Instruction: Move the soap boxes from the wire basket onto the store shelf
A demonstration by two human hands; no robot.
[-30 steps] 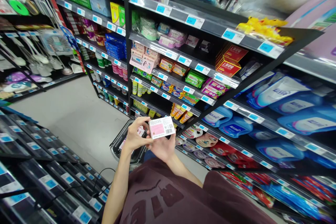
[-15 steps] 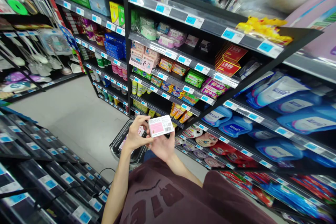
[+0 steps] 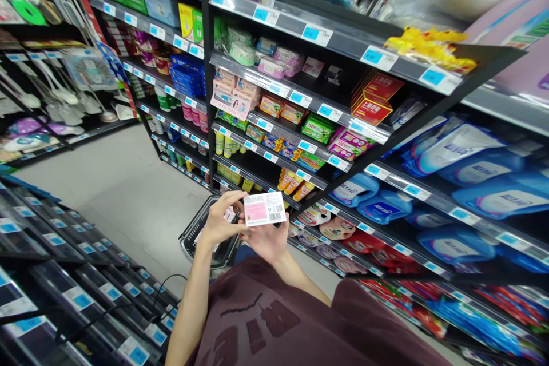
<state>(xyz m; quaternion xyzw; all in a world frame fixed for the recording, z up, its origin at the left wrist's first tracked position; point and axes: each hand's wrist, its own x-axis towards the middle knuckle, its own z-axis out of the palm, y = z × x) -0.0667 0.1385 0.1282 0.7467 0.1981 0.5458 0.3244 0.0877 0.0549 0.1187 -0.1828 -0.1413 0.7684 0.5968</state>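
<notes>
A small white and pink box (image 3: 265,209), printed with text and a barcode, is held in front of my body with its printed face turned up toward me. My left hand (image 3: 223,218) pinches its left end between thumb and fingers. From below and the right, my right hand (image 3: 270,240) supports the box, its fingers partly hidden behind it. Below my left hand, a black shopping basket (image 3: 189,237) shows partly, with pinkish packages inside that my hand and forearm partly cover.
Shelves with soap packs (image 3: 319,127), red boxes (image 3: 372,110) and blue detergent bottles (image 3: 454,246) rise ahead and to the right. A dark tiered rack (image 3: 72,291) with price tags stands close on the left. Grey floor (image 3: 128,183) runs between them.
The box has shifted very slightly to the right and down, still in both hands. Basket and shelves look the same.
</notes>
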